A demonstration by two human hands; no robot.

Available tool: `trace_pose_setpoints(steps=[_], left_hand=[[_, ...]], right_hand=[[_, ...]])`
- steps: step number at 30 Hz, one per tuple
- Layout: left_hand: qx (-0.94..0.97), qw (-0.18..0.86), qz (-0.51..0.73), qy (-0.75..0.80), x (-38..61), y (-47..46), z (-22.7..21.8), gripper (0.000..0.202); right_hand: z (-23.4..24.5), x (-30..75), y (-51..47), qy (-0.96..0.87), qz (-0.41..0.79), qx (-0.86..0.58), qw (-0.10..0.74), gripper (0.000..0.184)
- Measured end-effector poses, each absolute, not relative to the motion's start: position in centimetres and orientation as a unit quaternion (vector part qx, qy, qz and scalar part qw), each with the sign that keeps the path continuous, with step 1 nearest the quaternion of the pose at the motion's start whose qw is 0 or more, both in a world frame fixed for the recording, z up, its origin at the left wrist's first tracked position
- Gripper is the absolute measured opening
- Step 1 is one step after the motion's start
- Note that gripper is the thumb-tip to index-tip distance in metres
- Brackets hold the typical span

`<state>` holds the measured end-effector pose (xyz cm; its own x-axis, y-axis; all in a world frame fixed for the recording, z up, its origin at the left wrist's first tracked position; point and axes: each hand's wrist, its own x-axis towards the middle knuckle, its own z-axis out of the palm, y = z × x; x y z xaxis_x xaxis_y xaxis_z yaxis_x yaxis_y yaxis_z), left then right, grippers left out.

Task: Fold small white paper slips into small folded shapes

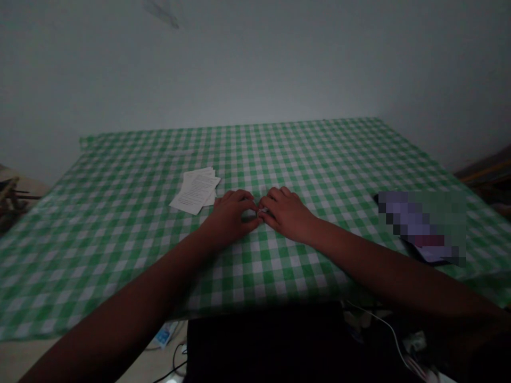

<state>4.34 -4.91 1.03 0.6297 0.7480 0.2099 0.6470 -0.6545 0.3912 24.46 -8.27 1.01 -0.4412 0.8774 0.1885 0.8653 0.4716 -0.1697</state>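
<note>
My left hand (233,213) and my right hand (285,211) meet over the middle of the table, fingertips close together. Each has its thumb and fingers drawn into a pinch. Between the fingertips shows a small whitish bit, too small and dim to name. Just beyond and left of my left hand lies a loose fan of printed paper sheets (194,192), text side up. Part of its right edge is near my left knuckles.
A green-and-white checked tablecloth (255,154) covers the table. At the right lies a dark-edged device, perhaps a phone (415,226), partly blurred out by blocks. Behind the table rises a pale wall (255,64). Below the front edge hangs a white cable (389,327).
</note>
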Motion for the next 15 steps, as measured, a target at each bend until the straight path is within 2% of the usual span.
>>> trace_pose_setpoints(steps=[6,12,15], left_hand=[[0.883,0.177,0.173,0.4,4.1,-4.6,1.2,0.021],[0.89,0.21,0.138,0.38,3.5,-4.2,1.9,0.031],[0.89,0.218,0.136,0.378,3.3,-4.1,2.0,0.029]], right_hand=[[0.9,24.7,-8.1,-0.844,0.046,-0.516,0.135,0.025],[0.9,24.6,-8.2,-0.84,0.045,-0.522,0.14,0.025],[0.9,24.4,-8.4,-0.837,0.036,-0.527,0.141,0.025]])
